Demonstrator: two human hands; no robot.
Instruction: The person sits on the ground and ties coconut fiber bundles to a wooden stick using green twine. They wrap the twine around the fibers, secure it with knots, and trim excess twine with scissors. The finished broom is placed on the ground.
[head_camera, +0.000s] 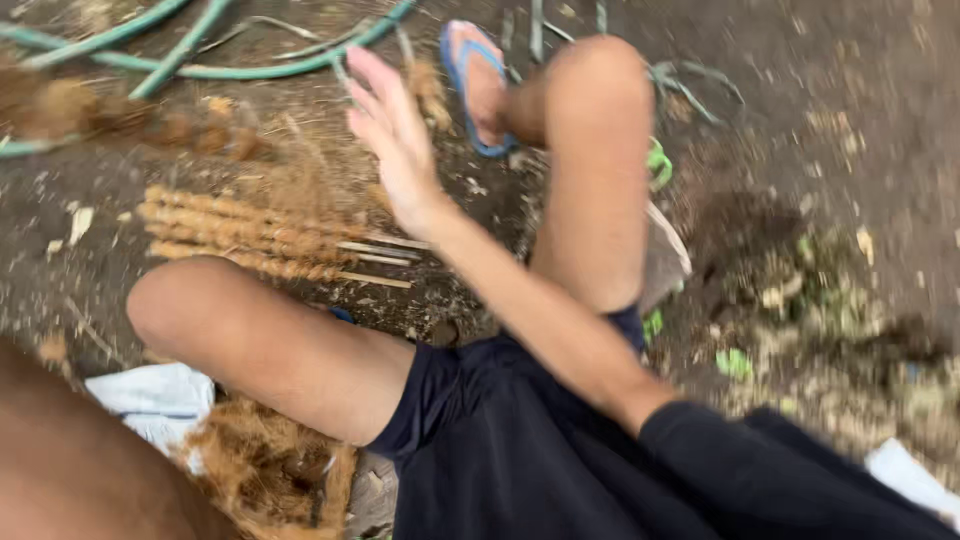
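Right hand (395, 135) open above fibre-wrapped sticks (250, 235) lying left-to-right.

The right hand (395, 140) reaches forward on an extended, bare forearm — fingers spread loosely, palm open and holding nothing. A dark sleeve covers the upper arm. The left arm shows only as a blurred forearm at lower left — its hand out of frame.

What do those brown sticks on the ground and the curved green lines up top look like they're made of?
The fuzzy brown fibre-wrapped sticks look like thin pale wooden sticks bound in rough, matte coir-like fibre; bare pale ends poke out on one side. The smooth green hoses seem to be rubber or plastic, judging by their even curves. Blur leaves both uncertain.
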